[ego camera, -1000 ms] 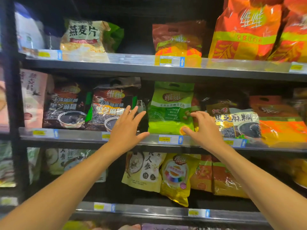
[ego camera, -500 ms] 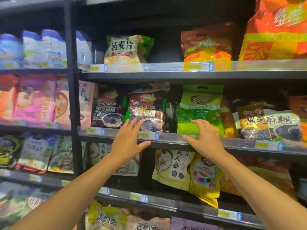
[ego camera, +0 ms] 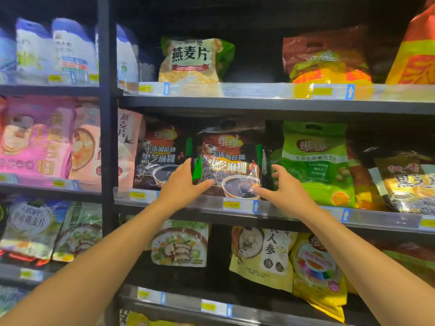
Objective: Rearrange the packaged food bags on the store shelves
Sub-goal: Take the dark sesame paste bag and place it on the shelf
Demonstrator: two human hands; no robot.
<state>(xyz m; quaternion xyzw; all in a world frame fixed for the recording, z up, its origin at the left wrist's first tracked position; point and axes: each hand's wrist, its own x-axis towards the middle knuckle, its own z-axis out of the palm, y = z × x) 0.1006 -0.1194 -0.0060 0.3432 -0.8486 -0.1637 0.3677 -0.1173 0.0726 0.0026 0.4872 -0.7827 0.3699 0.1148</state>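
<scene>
Middle shelf, store aisle: the dark sesame-paste bag (ego camera: 229, 161) stands upright behind the clear price rail (ego camera: 294, 209). Its long axis runs vertically, with the carry-hole end up, the printed front turned toward you and the bowl picture at the bottom. It sits between a matching dark bag (ego camera: 160, 156) on its left and a green soy-powder bag (ego camera: 315, 161) on its right (the gap on the green side is too dark to read).

Your left hand (ego camera: 181, 184) reaches up from the lower left on a bare forearm, palm toward the bag's left edge. The fingers are straight and point up along that edge, and the thumb is spread across the lower front corner. Your right hand (ego camera: 284, 191) comes in from the lower right, its fingers fanned and slightly bent beside the right edge and its thumb aimed at the bowl. Neither hand is closed around the bag, and you cannot tell whether the right fingertips touch the wrapper. A yellow price tag (ego camera: 231, 205) sits on the rail between your wrists.
</scene>
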